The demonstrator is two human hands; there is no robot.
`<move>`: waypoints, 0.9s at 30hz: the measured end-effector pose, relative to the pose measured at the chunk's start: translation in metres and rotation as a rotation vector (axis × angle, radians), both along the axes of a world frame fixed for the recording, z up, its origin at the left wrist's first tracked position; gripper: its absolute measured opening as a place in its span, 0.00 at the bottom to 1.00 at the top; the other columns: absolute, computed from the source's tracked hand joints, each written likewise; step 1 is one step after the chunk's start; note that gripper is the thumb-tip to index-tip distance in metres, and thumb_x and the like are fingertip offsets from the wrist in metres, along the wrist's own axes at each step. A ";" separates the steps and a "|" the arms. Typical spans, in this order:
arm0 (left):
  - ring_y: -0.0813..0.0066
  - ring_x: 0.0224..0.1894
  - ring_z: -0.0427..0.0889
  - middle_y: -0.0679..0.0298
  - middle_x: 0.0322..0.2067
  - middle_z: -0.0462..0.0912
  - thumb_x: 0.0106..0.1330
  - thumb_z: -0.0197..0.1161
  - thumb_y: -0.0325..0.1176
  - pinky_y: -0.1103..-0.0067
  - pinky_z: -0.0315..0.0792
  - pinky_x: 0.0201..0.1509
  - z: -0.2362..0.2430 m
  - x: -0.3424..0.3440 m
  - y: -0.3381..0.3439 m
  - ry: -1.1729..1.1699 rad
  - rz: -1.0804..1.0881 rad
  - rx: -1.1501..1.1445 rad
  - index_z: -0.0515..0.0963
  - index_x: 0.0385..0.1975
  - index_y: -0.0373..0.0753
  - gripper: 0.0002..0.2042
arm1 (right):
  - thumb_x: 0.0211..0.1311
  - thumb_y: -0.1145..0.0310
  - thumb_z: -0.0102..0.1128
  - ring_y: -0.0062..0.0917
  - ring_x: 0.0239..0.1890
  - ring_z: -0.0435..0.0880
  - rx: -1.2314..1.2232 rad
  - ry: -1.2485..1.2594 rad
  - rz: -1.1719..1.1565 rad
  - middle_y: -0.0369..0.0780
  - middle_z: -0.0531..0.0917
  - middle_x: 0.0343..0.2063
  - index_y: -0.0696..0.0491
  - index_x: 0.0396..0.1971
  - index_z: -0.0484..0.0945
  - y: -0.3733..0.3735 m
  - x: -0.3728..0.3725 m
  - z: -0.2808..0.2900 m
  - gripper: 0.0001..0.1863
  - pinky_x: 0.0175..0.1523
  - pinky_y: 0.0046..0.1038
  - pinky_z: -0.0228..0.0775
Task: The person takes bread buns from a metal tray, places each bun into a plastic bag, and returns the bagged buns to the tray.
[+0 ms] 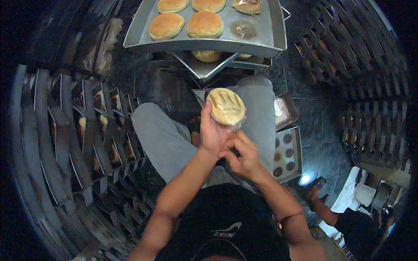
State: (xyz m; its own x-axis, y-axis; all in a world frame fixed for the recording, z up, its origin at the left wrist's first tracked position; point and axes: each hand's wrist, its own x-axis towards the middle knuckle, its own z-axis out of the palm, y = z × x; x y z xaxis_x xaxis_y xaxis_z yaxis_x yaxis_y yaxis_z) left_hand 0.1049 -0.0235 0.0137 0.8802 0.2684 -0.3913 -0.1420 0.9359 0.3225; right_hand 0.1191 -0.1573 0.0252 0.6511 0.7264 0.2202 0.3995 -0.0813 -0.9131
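Note:
A pale round bun (225, 105) in a clear plastic bag (230, 126) rests in my left hand (212, 130), which cradles it with the thumb along its side; dark grooved marks show on its upper face. My right hand (241, 154) has closed fingers at the bag's loose lower end, just below the bun. A metal tray (200, 45) at the top holds several golden buns (204, 25), one other item in clear wrap (247, 6), and one dark bare spot.
Under that tray are more trays (200, 69). To my right sit a tray with dark round marks (294, 135) and a box (289, 111) on the tiled floor (322, 139). Tray racks (65, 148) line both sides. Another person (352, 230) is at lower right.

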 end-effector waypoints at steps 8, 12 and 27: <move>0.49 0.64 0.74 0.53 0.64 0.72 0.75 0.43 0.58 0.56 0.69 0.69 0.027 -0.011 -0.002 0.065 -0.032 -0.132 0.65 0.67 0.38 0.32 | 0.63 0.75 0.65 0.27 0.29 0.80 -0.022 -0.088 -0.069 0.44 0.84 0.44 0.60 0.38 0.83 -0.036 0.033 0.017 0.07 0.36 0.29 0.73; 0.55 0.66 0.73 0.54 0.66 0.70 0.75 0.41 0.61 0.57 0.68 0.70 0.019 -0.032 -0.017 -0.103 -0.377 -0.239 0.62 0.70 0.40 0.34 | 0.55 0.86 0.62 0.30 0.35 0.84 0.034 -0.249 -0.332 0.46 0.85 0.46 0.58 0.39 0.84 -0.046 0.026 0.041 0.12 0.39 0.28 0.78; 0.79 0.38 0.80 0.68 0.33 0.83 0.70 0.65 0.30 0.80 0.74 0.45 -0.011 -0.002 -0.020 0.204 0.067 1.025 0.80 0.36 0.34 0.06 | 0.66 0.71 0.67 0.16 0.30 0.80 0.041 0.487 -0.791 0.37 0.86 0.28 0.59 0.33 0.83 -0.061 0.040 0.047 0.07 0.35 0.21 0.73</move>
State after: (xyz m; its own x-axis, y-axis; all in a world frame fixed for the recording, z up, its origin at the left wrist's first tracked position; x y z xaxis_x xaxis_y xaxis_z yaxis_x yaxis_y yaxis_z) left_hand 0.1025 -0.0431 0.0027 0.7943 0.6011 -0.0881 -0.0372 0.1928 0.9805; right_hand 0.1591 -0.2182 0.0718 0.9811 0.0298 -0.1914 -0.1860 -0.1305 -0.9738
